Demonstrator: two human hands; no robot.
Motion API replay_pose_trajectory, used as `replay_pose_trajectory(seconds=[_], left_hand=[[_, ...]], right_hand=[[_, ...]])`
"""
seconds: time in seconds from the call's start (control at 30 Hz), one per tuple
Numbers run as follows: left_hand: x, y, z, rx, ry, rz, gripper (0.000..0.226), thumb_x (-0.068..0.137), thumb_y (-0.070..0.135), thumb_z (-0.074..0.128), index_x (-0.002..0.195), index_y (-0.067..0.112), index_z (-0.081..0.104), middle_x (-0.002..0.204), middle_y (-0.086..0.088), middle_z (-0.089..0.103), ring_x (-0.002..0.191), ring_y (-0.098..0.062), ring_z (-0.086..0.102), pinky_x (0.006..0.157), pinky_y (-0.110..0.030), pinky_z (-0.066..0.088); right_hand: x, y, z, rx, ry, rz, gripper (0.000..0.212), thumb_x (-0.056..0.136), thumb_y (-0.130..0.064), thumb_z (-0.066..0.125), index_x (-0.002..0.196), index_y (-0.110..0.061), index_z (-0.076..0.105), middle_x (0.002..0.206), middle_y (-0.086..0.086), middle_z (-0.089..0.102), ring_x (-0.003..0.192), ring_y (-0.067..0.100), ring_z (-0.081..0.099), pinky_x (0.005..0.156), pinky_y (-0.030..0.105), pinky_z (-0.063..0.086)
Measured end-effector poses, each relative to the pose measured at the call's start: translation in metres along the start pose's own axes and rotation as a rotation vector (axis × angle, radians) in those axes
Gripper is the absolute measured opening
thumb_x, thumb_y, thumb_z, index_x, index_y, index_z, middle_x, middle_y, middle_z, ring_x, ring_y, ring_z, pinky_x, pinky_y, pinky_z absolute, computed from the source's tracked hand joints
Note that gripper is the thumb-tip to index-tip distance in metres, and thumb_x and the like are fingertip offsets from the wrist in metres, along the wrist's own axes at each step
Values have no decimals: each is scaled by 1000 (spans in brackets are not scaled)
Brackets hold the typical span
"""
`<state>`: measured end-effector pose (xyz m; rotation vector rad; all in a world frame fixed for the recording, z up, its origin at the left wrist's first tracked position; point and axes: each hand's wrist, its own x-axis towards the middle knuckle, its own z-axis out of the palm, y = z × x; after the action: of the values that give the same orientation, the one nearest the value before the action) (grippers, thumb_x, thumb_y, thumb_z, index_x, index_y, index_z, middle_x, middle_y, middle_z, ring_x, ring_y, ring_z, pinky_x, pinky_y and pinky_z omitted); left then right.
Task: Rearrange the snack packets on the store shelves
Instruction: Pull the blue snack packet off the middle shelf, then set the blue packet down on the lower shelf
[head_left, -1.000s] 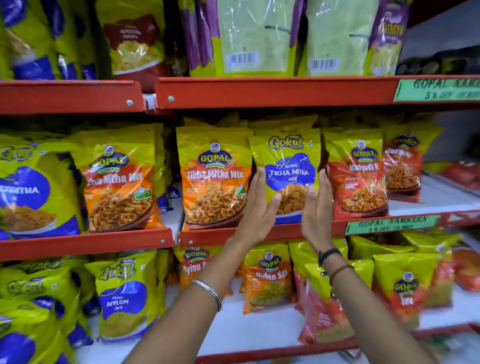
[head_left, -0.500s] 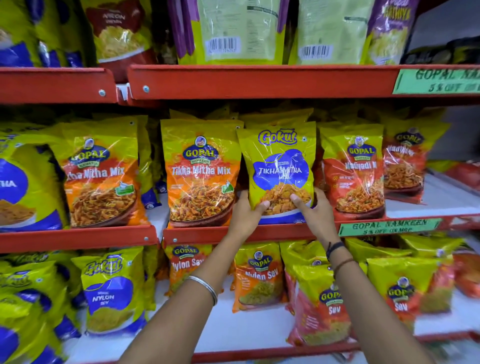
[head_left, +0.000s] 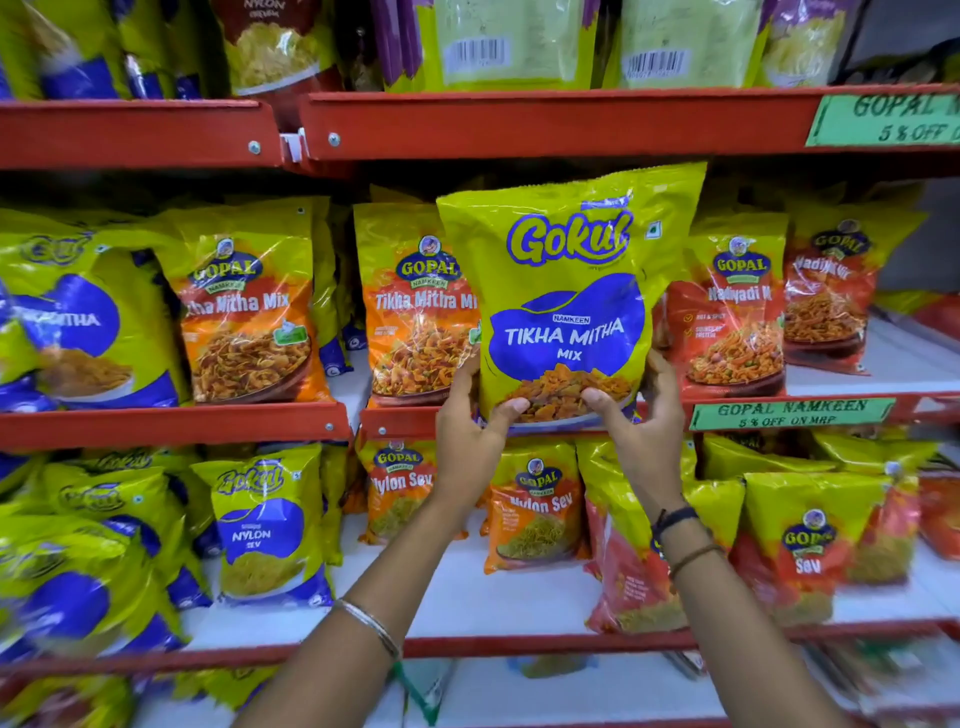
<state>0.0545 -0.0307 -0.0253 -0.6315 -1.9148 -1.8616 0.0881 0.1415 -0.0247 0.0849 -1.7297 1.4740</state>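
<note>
Frame centre | we note left hand (head_left: 467, 441) and right hand (head_left: 641, 436) pinching Gokul Tikha Mitha packet (head_left: 569, 291) by its lower corners | packet upright, before middle shelf (head_left: 171, 423)

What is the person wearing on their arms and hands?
Both forearms are bare, with no sleeves or gloves in view. The left hand has a thin silver bangle on its wrist. The right hand has two slim bands on its wrist: a black band and a brown thread band. No rings show.
</note>
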Motion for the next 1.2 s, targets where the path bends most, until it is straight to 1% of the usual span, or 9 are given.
replay_pose_trajectory(seconds=[0.2,0.27,0.33,0.47,0.57,0.73,0.93,1.0,1.2], left_hand=[[-54,-36,-51,53,-15,-95,45,72,38,67,114,39,51,110,11,66,103,-10,64,82,-28,55],[-73,-58,-68,58,-15,-153,46,71,40,67,114,41,50,113,4,65,105,-14,63,79,-24,55],[-90,-78,-84,72,-33,-211,47,72,37,68,115,44,50,117,3,64,110,-14,62,87,-28,53],[-113,-115,-112,144,-116,-302,59,76,23,70,130,25,45,120,21,62,112,1,59,92,-18,49],[-131,-145,-127,184,-186,-394,58,77,19,69,129,19,43,115,37,61,108,12,57,85,-6,45],[-143,-189,-142,256,-225,-539,42,76,23,68,112,31,46,109,2,68,97,8,62,79,-7,47],[-136,-223,-147,304,-210,-641,41,72,26,68,109,27,49,101,-2,70,91,-17,67,76,-27,55],[-131,-231,-147,331,-195,-672,45,68,25,68,109,21,49,99,-6,68,90,-25,65,78,-30,54],[-114,-229,-148,449,-269,-656,52,80,16,71,124,1,47,121,-21,62,112,-35,58,92,-40,47]], right_hand=[[-69,33,20,-72,-82,154,79,60,-57,79,125,-21,52,122,4,63,113,22,59,94,45,50],[-93,44,30,-110,-135,220,79,56,-64,79,122,-28,53,119,1,65,107,19,61,89,43,52],[-116,56,37,-117,-183,259,66,55,-56,82,113,-40,55,113,-5,66,100,9,62,84,29,53],[-156,93,53,-175,-309,379,67,61,-56,82,117,-34,53,119,-3,65,110,18,61,90,44,52],[-180,114,62,-206,-368,446,59,65,-48,81,115,-32,54,117,-6,66,109,14,62,90,44,52],[-201,141,84,-196,-402,547,63,65,-42,81,120,-27,55,119,-4,66,111,13,61,91,37,52],[-204,167,106,-226,-438,675,66,66,-48,76,125,-28,53,121,-3,66,111,14,61,87,33,53],[-205,174,111,-255,-450,695,68,67,-53,75,127,-30,52,123,-5,65,113,13,61,91,41,53],[-198,164,120,-440,-447,654,79,74,-54,71,137,-16,43,137,6,53,127,26,49,101,48,44]])
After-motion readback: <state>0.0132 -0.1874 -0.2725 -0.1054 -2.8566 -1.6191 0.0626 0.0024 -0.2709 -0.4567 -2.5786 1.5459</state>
